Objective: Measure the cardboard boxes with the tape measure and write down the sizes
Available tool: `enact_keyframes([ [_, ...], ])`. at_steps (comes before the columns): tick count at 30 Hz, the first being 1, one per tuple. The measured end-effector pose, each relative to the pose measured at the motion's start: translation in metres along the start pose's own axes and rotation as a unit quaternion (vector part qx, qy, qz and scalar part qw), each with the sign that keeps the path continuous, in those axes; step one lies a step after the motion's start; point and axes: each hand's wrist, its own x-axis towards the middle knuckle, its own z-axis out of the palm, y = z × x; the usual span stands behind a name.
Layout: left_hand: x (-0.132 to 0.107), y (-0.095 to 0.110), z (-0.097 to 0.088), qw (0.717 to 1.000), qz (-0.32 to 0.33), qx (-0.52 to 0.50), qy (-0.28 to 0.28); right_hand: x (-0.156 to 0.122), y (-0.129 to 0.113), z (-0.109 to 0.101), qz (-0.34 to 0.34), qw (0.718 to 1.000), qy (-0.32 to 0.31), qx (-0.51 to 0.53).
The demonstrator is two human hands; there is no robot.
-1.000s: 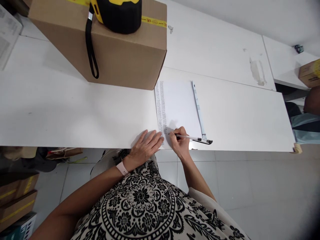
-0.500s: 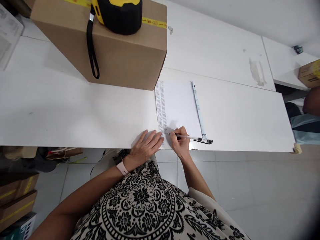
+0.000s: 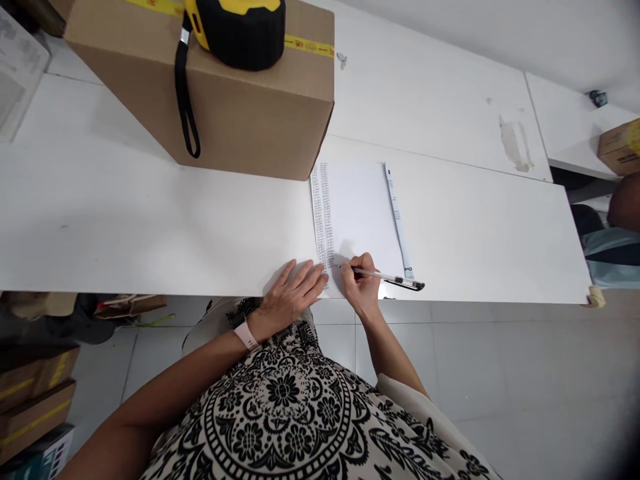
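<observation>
A white sheet of paper [image 3: 357, 210] with a narrow column of small print down its left side lies on the white table [image 3: 150, 220]. My right hand [image 3: 361, 283] is closed round a pen [image 3: 385, 277] whose tip touches the paper near the bottom of the printed column. My left hand [image 3: 293, 293] lies flat with fingers stretched out, pressing the sheet's lower left corner at the table's front edge. A pink watch band is on my left wrist.
A large cardboard box [image 3: 225, 100] with yellow tape stands left of the paper, with a black-and-yellow device [image 3: 235, 27] and its strap on top. Another person's arm [image 3: 625, 203] shows at the right edge. Cartons [image 3: 30, 393] sit on the floor at the left.
</observation>
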Motion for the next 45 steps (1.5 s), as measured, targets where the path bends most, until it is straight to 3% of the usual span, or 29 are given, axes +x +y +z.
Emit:
enact_keyframes([
  [5, 0.001, 0.003, 0.002, 1.000, -0.001, -0.005, 0.000, 0.007, 0.003, -0.002, 0.003, 0.997, 0.074, -0.001],
  [7, 0.003, 0.004, -0.003, 0.997, -0.023, -0.074, -0.003, 0.018, 0.007, -0.009, -0.038, 0.994, 0.053, -0.086],
  [10, 0.009, -0.005, -0.019, 0.981, -0.084, -0.169, 0.037, 0.038, 0.018, -0.021, -0.132, 0.960, 0.019, -0.247],
  [12, 0.016, -0.026, -0.036, 0.973, -0.141, -0.159, 0.085, 0.050, 0.025, -0.024, -0.151, 0.938, 0.011, -0.313],
  [15, 0.034, -0.077, -0.069, 0.953, -0.221, -0.102, 0.181, 0.061, 0.030, -0.022, -0.162, 0.920, 0.026, -0.355],
  [20, 0.097, -0.164, -0.122, 0.903, -0.279, -0.083, 0.317, 0.071, 0.017, -0.010, -0.162, 0.921, 0.081, -0.344],
  [25, 0.163, -0.197, -0.133, 0.867, -0.402, -0.134, 0.261, 0.078, -0.009, 0.009, -0.184, 0.940, 0.114, -0.265],
  [29, 0.181, -0.206, -0.131, 0.859, -0.439, -0.138, 0.224, 0.080, -0.022, 0.025, -0.198, 0.950, 0.108, -0.216],
  [33, 0.169, -0.216, -0.133, 0.863, -0.408, -0.172, 0.243, 0.079, -0.027, 0.036, -0.193, 0.959, 0.091, -0.185],
  [38, 0.117, -0.224, -0.144, 0.847, -0.346, -0.245, 0.321, 0.083, -0.029, 0.043, -0.179, 0.978, 0.083, -0.063],
  [45, 0.051, -0.228, -0.166, 0.826, -0.311, -0.274, 0.382, 0.133, -0.048, 0.062, -0.176, 0.983, 0.052, 0.008],
])
